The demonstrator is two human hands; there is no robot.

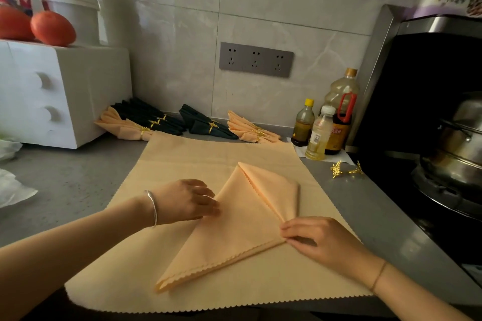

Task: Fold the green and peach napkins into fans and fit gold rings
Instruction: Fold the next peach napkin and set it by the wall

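While pinching the right corner of the folded peach napkin (234,229) between thumb and forefinger of the right hand (313,240), touches its left edge with the straight, loosely spread fingers (208,202) of the left hand (182,200); silver bangle (152,206) on that wrist. Lies as a triangle with the long scalloped edge nearest and the right flap turned up toward the peak, on top of a wider peach sheet (182,159) spread flat over the grey tabletop (78,182). Farther back, along the tiled wall (182,34), finished fans in a row: left peach fan (122,125) just beside the white appliance (52,91), dark green fans (148,117) overlapping it, single green fan (206,125), then right peach fans (247,129), each cinched in gold. Right of the sheet, two loose gold rings (336,170) side by side on the tabletop, near the edge of the hob (443,203). Behind them, four bottles (320,133) close together. Up on the appliance, two tomatoes (52,28). On the hob, a steel pot (459,138).
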